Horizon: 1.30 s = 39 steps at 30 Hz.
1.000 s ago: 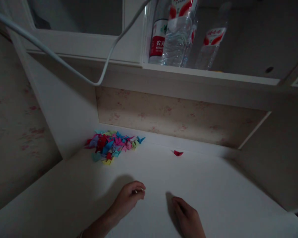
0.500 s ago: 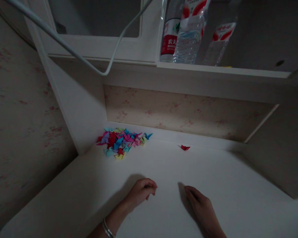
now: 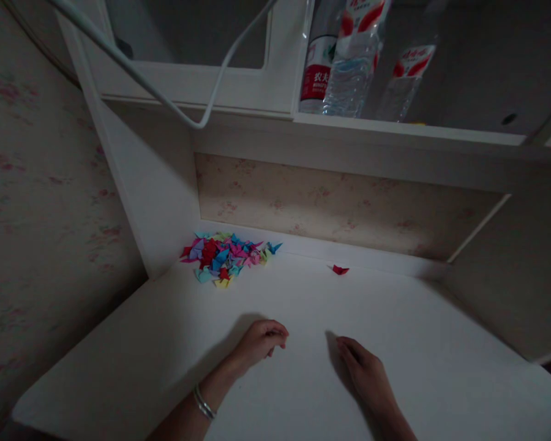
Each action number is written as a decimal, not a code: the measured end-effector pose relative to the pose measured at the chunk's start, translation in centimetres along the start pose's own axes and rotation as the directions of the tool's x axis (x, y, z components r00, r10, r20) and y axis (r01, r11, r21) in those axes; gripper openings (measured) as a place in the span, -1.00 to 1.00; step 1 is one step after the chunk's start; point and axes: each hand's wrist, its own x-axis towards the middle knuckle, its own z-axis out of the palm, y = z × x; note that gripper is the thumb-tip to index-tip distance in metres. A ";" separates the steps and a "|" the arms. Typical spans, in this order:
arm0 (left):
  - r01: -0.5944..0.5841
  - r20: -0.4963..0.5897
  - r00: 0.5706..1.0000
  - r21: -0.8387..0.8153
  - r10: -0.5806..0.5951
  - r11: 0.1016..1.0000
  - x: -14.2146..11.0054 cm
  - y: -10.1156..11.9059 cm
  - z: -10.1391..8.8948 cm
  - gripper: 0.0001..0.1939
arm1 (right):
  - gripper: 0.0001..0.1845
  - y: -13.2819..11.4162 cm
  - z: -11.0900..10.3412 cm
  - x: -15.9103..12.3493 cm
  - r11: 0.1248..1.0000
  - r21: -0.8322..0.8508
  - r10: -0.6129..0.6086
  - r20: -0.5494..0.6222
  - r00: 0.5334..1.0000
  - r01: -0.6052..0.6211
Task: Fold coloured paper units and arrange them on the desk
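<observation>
So the biggest thing here is the white desk (image 3: 395, 324), with a white cabinet (image 3: 257, 92) hanging over the back of it. A few plastic bottles (image 3: 351, 79) stand on the cabinet's open shelf, well away from the hands.

Next down is the heap of folded paper (image 3: 220, 260), all sorts of colours, sitting at the back left of the desk by the side panel. Pieces overlap and pointy bits stick out, so lifting one gently from the outer edge is probably kinder than digging into the middle.

Then the hands. The left hand (image 3: 261, 340) is loosely curled, thumb close to the fingertips; nothing shows in it, but can't really tell if something tiny is pinched. The right hand (image 3: 365, 370) has its fingers bent in and thumb near the index finger, same deal. They're apart, both in front of the paper. A silvery bracelet (image 3: 203, 404) sits on the left wrist, worth keeping off the heap imo.

Smallest is the lone red paper piece (image 3: 340, 269), near the back edge, well right of the heap. Looks flimsy, so a light pinch on its thicker folds should crush it least.
</observation>
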 end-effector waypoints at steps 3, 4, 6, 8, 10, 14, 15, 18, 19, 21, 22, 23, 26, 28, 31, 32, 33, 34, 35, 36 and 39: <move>0.000 0.000 1.000 0.010 0.000 1.000 -0.1 0.2 0.0 -0.78 | -0.55 0.1 -0.1 0.0 1.000 0.007 0.008 -0.003 1.000 -0.008; 0.001 -0.002 1.000 0.015 -0.001 1.000 -0.1 0.2 0.0 -0.78 | -0.55 0.1 -0.1 0.0 1.000 0.015 0.010 -0.003 1.000 -0.010; 0.004 -0.010 1.000 0.021 -0.004 1.000 -0.2 0.3 0.0 -0.78 | -0.55 0.1 -0.2 0.1 1.000 0.028 0.004 -0.003 1.000 -0.004; 0.009 -0.020 1.000 0.021 -0.009 1.000 -0.1 0.3 0.0 -0.78 | -0.54 0.1 -0.2 0.1 0.999 0.034 -0.009 0.002 1.000 0.009; 0.018 -0.026 1.000 0.015 -0.018 1.000 -0.1 0.3 0.1 -0.78 | -0.54 0.1 -0.2 0.1 0.999 0.039 -0.018 0.004 1.000 0.018; 0.024 -0.028 0.999 0.006 -0.024 1.000 0.1 0.2 0.1 -0.80 | -0.54 0.3 -0.1 0.1 0.997 0.072 -0.025 0.008 1.000 0.024; 0.020 -0.029 0.999 0.004 -0.020 1.000 0.1 0.1 0.1 -0.80 | -0.54 0.4 -0.1 0.1 0.997 0.077 -0.025 0.008 1.000 0.024; 0.009 -0.028 1.000 -0.004 -0.009 1.000 0.1 0.1 0.1 -0.82 | -0.55 0.7 0.0 0.1 0.997 0.081 -0.020 0.001 1.000 0.020; 0.006 -0.027 1.000 -0.006 -0.007 1.000 0.0 0.0 0.1 -0.82 | -0.55 0.8 0.0 0.1 0.996 0.083 -0.022 -0.002 1.000 0.022; -0.004 -0.027 1.000 -0.011 0.004 1.000 0.0 -0.1 0.0 -0.82 | -0.55 0.9 0.1 0.2 0.996 0.082 -0.029 0.003 1.000 0.029; -0.009 -0.027 1.000 -0.013 0.009 1.000 0.0 -0.2 0.0 -0.82 | -0.54 1.0 0.1 0.2 0.996 0.079 -0.033 0.010 0.999 0.032; -0.012 -0.029 1.000 -0.013 0.011 1.000 0.1 -0.3 0.0 -0.83 | -0.54 1.0 0.1 0.2 0.996 0.076 -0.036 0.016 0.999 0.034; -0.006 -0.036 0.999 -0.015 0.006 1.000 0.3 -0.5 0.0 -0.83 | -0.55 0.8 0.1 0.1 0.997 0.077 -0.027 0.010 1.000 0.026; 0.000 -0.040 0.999 -0.017 0.000 1.000 0.4 -0.6 0.0 -0.83 | -0.54 0.6 0.1 0.1 0.996 0.082 -0.021 -0.001 1.000 0.021; 0.002 -0.037 0.999 -0.013 -0.002 1.000 0.4 -0.4 0.0 -0.84 | -0.51 0.3 0.0 0.0 0.997 0.073 -0.026 0.009 1.000 0.025; 0.001 -0.035 0.999 -0.011 -0.001 1.000 0.3 -0.3 0.0 -0.84 | -0.50 0.2 -0.1 0.0 0.998 0.066 -0.026 0.017 1.000 0.025; -0.001 -0.031 1.000 -0.010 0.001 1.000 0.3 -0.2 0.0 -0.84 | -0.49 0.3 -0.1 0.0 0.998 0.059 -0.026 0.024 0.999 0.024; -0.002 -0.029 1.000 -0.008 0.002 1.000 0.2 -0.2 0.0 -0.83 | -0.49 0.4 -0.1 0.0 0.998 0.053 -0.024 0.028 0.999 0.023; -0.003 -0.028 1.000 -0.006 0.003 1.000 0.2 -0.1 0.0 -0.83 | -0.49 0.5 0.0 0.1 0.999 0.048 -0.021 0.028 0.999 0.020; -0.004 -0.027 1.000 -0.005 0.003 1.000 0.2 -0.1 0.0 -0.82 | -0.50 0.6 0.0 0.2 0.999 0.046 -0.019 0.028 0.999 0.018; -0.010 -0.026 1.000 -0.006 0.010 1.000 0.1 -0.2 0.0 -0.81 | -0.54 1.0 0.1 0.2 0.998 0.057 -0.025 0.020 0.999 0.024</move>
